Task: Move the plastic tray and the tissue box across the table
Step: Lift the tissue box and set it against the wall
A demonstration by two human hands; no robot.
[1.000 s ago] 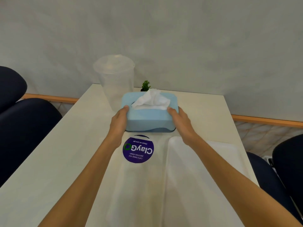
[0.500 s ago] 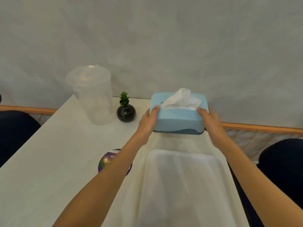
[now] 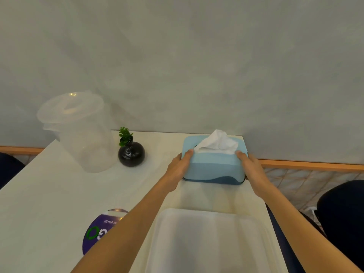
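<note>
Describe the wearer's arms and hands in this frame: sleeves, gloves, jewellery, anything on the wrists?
Both forearms are bare as far as the frame shows, with no sleeves in view. The left hand and right hand wear no gloves. No watch, bracelet or ring is visible on either wrist or on the fingers that show. Nails look short and unpainted, though the picture is soft.

soft even indoor light, faint shadows on the bench [image 3: 59,194], slightly smeary overall, wide-angle bending at the edges
</note>
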